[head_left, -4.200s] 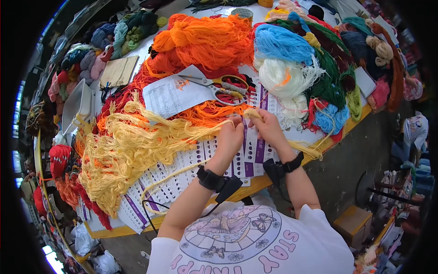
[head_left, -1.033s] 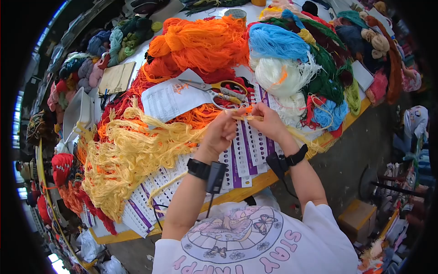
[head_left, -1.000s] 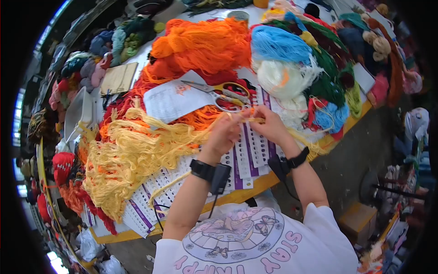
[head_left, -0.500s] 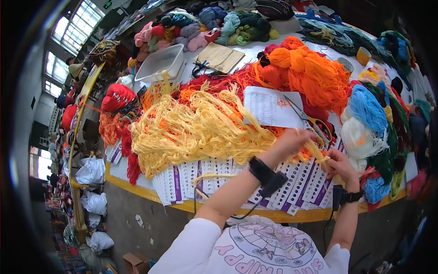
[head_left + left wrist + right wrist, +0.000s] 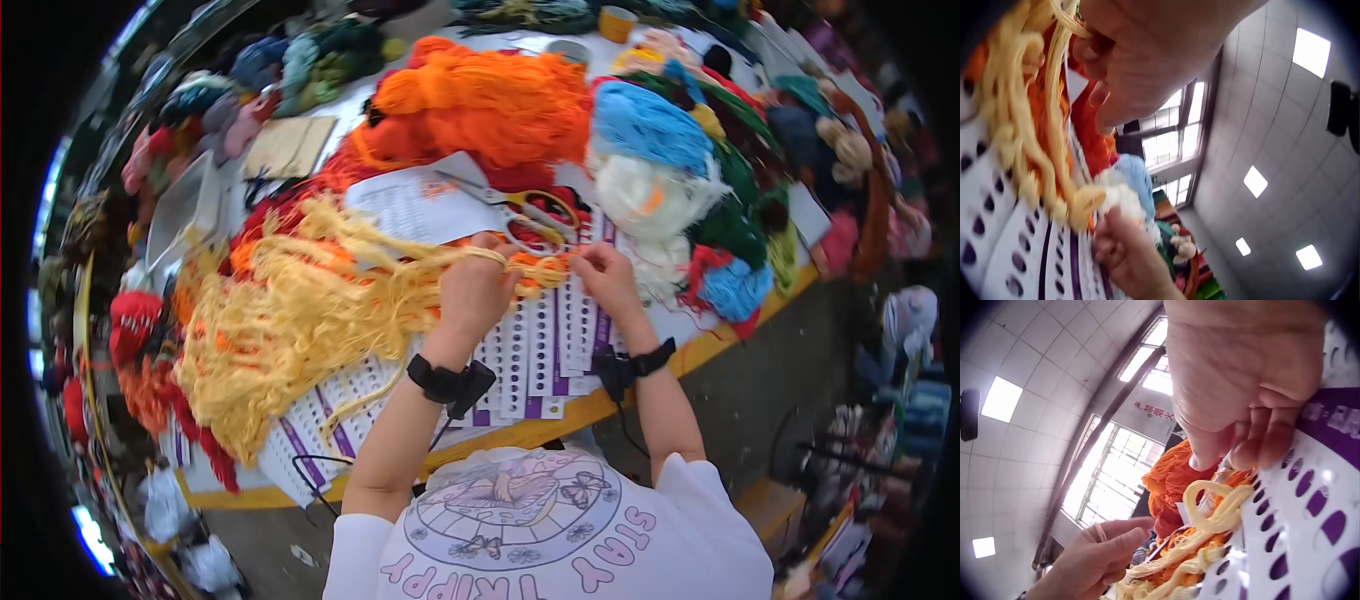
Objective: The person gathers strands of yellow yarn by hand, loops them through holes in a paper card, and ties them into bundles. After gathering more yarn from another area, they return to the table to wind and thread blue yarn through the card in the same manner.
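Observation:
Yellow yarn (image 5: 290, 320) spreads over the left of the table, its strands running to my left hand (image 5: 480, 285). A strand loops over that hand's fingers (image 5: 1094, 53), which grip it. Between the two hands, a looped end of yellow yarn (image 5: 1229, 515) lies over orange yarn and the punched cards (image 5: 515, 350). My right hand (image 5: 610, 280) hovers just right of this loop, fingers loosely curled, with no yarn visible between thumb and fingers in the right wrist view. Scissors (image 5: 497, 196) lie beyond the hands, partly on a printed sheet (image 5: 415, 205).
A large orange yarn heap (image 5: 490, 95) stands at the back. Blue yarn (image 5: 650, 120), white yarn (image 5: 645, 190) and green yarn (image 5: 735, 170) pile up at right. A pale bin (image 5: 185, 205) and a flat tan board (image 5: 290, 147) are at left. The table's yellow edge (image 5: 460, 442) runs in front.
Earlier both hands held the yellow yarn, with a tail trailing right to the table edge. That tail is gone from there, and the right hand is off the yarn. The head view swung left and back.

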A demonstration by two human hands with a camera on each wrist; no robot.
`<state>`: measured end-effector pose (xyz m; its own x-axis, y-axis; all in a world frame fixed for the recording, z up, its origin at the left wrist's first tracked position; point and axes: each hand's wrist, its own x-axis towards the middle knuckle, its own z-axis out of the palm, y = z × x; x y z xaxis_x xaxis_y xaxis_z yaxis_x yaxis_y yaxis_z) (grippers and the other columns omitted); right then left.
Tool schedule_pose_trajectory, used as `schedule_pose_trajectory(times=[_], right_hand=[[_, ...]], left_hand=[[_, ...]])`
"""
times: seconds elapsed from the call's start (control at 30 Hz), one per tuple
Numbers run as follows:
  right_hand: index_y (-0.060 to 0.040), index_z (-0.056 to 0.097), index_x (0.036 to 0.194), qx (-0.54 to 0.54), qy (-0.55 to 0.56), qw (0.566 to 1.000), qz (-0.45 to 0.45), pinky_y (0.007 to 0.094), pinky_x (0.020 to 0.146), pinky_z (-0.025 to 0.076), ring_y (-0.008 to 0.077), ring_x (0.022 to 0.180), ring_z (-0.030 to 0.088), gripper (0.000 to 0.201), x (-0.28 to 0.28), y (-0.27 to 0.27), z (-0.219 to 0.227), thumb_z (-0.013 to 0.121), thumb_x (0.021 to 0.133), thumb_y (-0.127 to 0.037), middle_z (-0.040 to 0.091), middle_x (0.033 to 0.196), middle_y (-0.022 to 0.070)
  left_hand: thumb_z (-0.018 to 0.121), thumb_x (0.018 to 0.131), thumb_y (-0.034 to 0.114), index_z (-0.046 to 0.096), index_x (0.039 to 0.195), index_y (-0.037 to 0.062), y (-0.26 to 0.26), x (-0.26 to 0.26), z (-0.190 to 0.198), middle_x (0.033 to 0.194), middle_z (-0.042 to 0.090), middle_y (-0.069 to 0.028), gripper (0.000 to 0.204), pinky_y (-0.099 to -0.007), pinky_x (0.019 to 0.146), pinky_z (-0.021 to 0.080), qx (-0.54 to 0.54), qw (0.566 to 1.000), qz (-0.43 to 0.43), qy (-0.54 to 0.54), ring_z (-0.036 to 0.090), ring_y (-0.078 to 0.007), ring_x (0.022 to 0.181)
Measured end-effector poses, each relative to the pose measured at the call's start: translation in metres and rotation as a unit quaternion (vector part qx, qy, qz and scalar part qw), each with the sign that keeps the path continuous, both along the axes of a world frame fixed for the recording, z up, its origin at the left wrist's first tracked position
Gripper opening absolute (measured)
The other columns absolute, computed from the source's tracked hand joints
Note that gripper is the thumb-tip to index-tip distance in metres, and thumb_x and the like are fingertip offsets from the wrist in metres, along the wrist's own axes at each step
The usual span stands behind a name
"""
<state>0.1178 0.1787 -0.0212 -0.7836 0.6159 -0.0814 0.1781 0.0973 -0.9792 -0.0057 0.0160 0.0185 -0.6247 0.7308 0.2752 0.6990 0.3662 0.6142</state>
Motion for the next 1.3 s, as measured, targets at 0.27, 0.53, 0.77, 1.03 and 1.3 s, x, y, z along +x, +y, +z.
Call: schedule_pose_trajectory(times=[0.27, 0.53, 0.77, 1.03, 1.3], right_hand=[[-0.0031, 0.058, 0.076, 0.256, 0.004, 0.961, 0.103, 0.0282, 0.054, 0.043, 0.0184, 0.060, 0.053, 0.013, 0.004, -0.001, 0.002, 0.064, 0.064, -0.006, 0.051, 0.069, 0.0066], [-0.0022, 0.056, 0.071, 0.141, 0.040, 0.989, 0.004, 0.0225, 0.049, 0.039, 0.0078, 0.054, 0.048, 0.007, 0.007, -0.009, -0.003, 0.061, 0.069, -0.005, 0.051, 0.061, 0.0005], [-0.0047, 0.053, 0.087, 0.282, -0.021, 0.958, 0.052, 0.0261, 0.051, 0.043, 0.0147, 0.054, 0.053, 0.017, 0.008, -0.012, -0.002, 0.055, 0.070, -0.006, 0.052, 0.062, 0.0055], [-0.0074, 0.055, 0.096, 0.428, 0.024, 0.902, 0.057, 0.0285, 0.055, 0.046, 0.0184, 0.063, 0.056, 0.034, 0.004, -0.020, 0.005, 0.065, 0.064, -0.013, 0.054, 0.083, 0.0086], [-0.0024, 0.055, 0.096, 0.371, -0.040, 0.906, -0.198, 0.0312, 0.072, 0.045, 0.0242, 0.081, 0.056, 0.026, 0.087, -0.066, 0.023, 0.057, 0.070, -0.001, 0.057, 0.087, 0.0112]], left_hand=[[0.060, 0.072, 0.012, 0.057, 0.077, 0.0052, 0.026, 0.015, -0.028, 0.078, 0.056, -0.0105, 0.009, -0.0373, 0.057, 0.043, -0.034, 0.995, -0.088, 0.027, 0.056, -0.0288, 0.067], [0.056, 0.079, 0.013, 0.058, 0.082, 0.0055, 0.023, 0.012, -0.026, 0.069, 0.057, -0.0151, 0.009, -0.0380, 0.058, 0.043, -0.082, 0.990, -0.101, -0.057, 0.056, -0.0321, 0.067], [0.053, 0.075, 0.011, 0.052, 0.080, 0.0058, 0.022, 0.007, -0.030, 0.073, 0.056, -0.0110, 0.007, -0.0395, 0.057, 0.045, -0.122, 0.976, -0.132, 0.119, 0.058, -0.0290, 0.066], [0.048, 0.085, 0.021, 0.058, 0.082, 0.0052, -0.026, -0.025, -0.041, 0.080, 0.058, -0.0125, 0.019, -0.0370, 0.055, 0.046, -0.006, 0.999, -0.025, 0.037, 0.059, -0.0292, 0.067], [0.037, 0.093, 0.019, 0.056, 0.094, 0.0015, -0.035, -0.004, 0.029, 0.063, 0.046, 0.0014, 0.026, -0.0202, 0.056, 0.036, 0.200, 0.879, -0.138, -0.410, 0.043, -0.0057, 0.059]])
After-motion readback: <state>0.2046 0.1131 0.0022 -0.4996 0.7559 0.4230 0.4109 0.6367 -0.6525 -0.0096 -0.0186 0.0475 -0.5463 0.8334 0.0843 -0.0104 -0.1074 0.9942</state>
